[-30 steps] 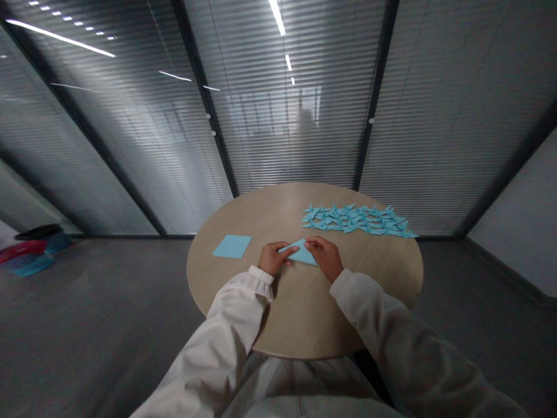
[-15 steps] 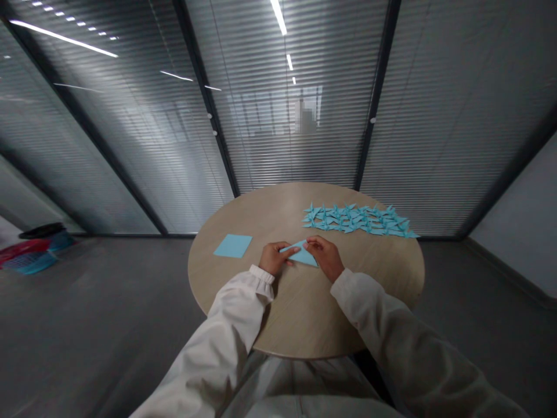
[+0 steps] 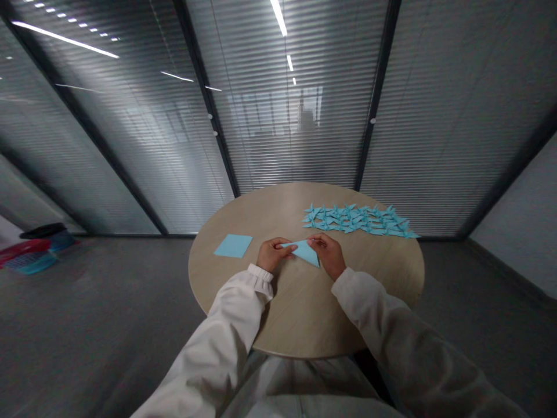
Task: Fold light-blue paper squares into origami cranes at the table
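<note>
Blue paper (image 3: 307,252) has tilted slightly between the fingers (image 3: 318,240)

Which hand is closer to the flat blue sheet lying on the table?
Left. The left hand is just right of the flat blue sheet, apart from it; the right hand is farther right, across the folded blue paper both hold.

The ends of the folded blue paper (image 3: 307,252) are covered by the left hand (image 3: 270,254) and right hand (image 3: 329,254); the red-and-blue basket (image 3: 31,262) is cut off at left.
</note>
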`<state>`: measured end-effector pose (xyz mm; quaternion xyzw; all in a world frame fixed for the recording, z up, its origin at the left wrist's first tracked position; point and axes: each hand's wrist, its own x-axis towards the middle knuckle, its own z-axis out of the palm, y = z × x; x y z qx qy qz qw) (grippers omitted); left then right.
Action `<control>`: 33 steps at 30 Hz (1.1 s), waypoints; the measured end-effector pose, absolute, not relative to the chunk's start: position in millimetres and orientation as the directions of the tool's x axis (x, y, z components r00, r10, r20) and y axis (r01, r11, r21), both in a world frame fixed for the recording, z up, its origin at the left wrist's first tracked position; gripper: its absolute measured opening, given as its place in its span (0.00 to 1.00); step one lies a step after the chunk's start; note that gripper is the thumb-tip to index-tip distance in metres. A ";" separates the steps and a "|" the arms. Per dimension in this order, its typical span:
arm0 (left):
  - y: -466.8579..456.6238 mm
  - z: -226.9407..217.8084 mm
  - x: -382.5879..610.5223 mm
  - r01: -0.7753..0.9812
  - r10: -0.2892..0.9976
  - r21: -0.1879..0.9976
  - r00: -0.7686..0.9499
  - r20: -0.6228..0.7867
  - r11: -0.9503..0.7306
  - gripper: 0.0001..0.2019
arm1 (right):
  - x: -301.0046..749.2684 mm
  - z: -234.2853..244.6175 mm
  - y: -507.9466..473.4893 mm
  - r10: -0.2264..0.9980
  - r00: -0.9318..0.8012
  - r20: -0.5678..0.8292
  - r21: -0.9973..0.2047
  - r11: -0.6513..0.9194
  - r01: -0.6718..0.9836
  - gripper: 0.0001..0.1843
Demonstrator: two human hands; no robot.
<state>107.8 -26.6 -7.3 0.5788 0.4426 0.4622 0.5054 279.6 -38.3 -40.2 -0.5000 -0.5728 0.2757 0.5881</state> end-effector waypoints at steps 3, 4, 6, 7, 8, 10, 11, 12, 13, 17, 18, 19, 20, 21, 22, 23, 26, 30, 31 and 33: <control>-24.7 -7.4 106.4 -0.029 0.985 0.997 0.154 0.073 -0.069 0.20 | 279.5 -40.5 -37.9 0.894 0.192 0.405 -0.903 0.358 0.239 0.13; -23.8 -7.8 105.8 -0.043 0.987 0.997 0.147 0.071 -0.065 0.20 | 279.3 -40.5 -37.9 0.895 0.190 0.405 -0.903 0.358 0.237 0.13; -21.5 -8.8 104.5 -0.066 0.989 0.996 0.133 0.070 -0.062 0.21 | 279.2 -41.1 -37.7 0.897 0.185 0.403 -0.903 0.357 0.239 0.13; -20.2 -9.4 103.8 -0.074 0.990 0.995 0.122 0.068 -0.059 0.21 | 279.3 -41.7 -37.4 0.897 0.183 0.402 -0.903 0.356 0.241 0.12; -18.8 -10.0 103.1 -0.081 0.992 0.995 0.110 0.063 -0.055 0.21 | 279.5 -42.5 -37.0 0.898 0.178 0.402 -0.903 0.355 0.243 0.12; -16.1 -11.2 101.8 -0.085 0.995 0.996 0.084 0.048 -0.040 0.22 | 280.1 -44.6 -35.9 0.898 0.176 0.404 -0.902 0.357 0.244 0.12; -14.7 -12.0 101.2 -0.085 0.997 0.996 0.074 0.038 -0.032 0.22 | 280.5 -45.7 -35.3 0.897 0.175 0.405 -0.901 0.359 0.242 0.12; -13.5 -12.9 100.7 -0.088 0.997 0.996 0.066 0.029 -0.023 0.22 | 280.9 -46.6 -34.7 0.898 0.173 0.405 -0.901 0.360 0.242 0.12; -12.3 -14.0 100.3 -0.095 0.998 0.995 0.060 0.023 -0.017 0.22 | 281.2 -47.4 -34.2 0.899 0.170 0.404 -0.901 0.359 0.242 0.12; -8.9 -19.4 98.9 -0.108 0.997 0.994 0.067 0.043 -0.036 0.22 | 281.7 -47.9 -33.8 0.904 0.156 0.397 -0.902 0.353 0.248 0.12; -8.5 -20.5 98.6 -0.097 0.996 0.994 0.067 0.058 -0.051 0.22 | 281.6 -47.6 -34.2 0.905 0.152 0.398 -0.900 0.354 0.255 0.12; -8.4 -21.4 98.4 -0.081 0.995 0.994 0.065 0.079 -0.073 0.22 | 281.3 -47.2 -34.6 0.906 0.144 0.399 -0.898 0.353 0.263 0.12; -8.5 -21.9 98.2 -0.063 0.993 0.993 0.057 0.107 -0.103 0.22 | 281.0 -47.0 -34.9 0.908 0.134 0.396 -0.896 0.351 0.271 0.12; -8.9 -22.1 98.1 -0.042 0.989 0.989 0.049 0.140 -0.138 0.22 | 280.6 -46.8 -35.2 0.913 0.119 0.390 -0.897 0.347 0.275 0.11; -9.4 -21.8 98.0 -0.022 0.984 0.984 0.041 0.176 -0.175 0.22 | 280.1 -46.9 -35.4 0.920 0.099 0.379 -0.899 0.341 0.275 0.11; -10.1 -21.2 98.0 -0.006 0.978 0.978 0.032 0.207 -0.207 0.22 | 279.8 -47.1 -35.4 0.928 0.070 0.365 -0.903 0.335 0.268 0.10; -12.0 -18.0 98.6 -0.007 0.972 0.972 0.019 0.234 -0.234 0.21 | 279.3 -48.7 -34.5 0.946 -0.004 0.325 -0.917 0.316 0.243 0.09; -14.8 -14.0 102.0 -0.075 0.987 0.988 0.069 0.142 -0.137 0.22 | 280.4 -51.3 -32.7 0.945 0.010 0.327 -0.912 0.313 0.265 0.08; -15.8 -13.6 103.3 -0.075 0.988 0.991 0.105 0.116 -0.108 0.22 | 280.8 -51.5 -32.5 0.942 0.017 0.334 -0.910 0.318 0.267 0.08; -18.2 -13.3 105.8 -0.050 0.979 0.997 0.193 0.069 -0.061 0.22 | 281.2 -51.2 -32.6 0.937 0.025 0.348 -0.906 0.330 0.263 0.09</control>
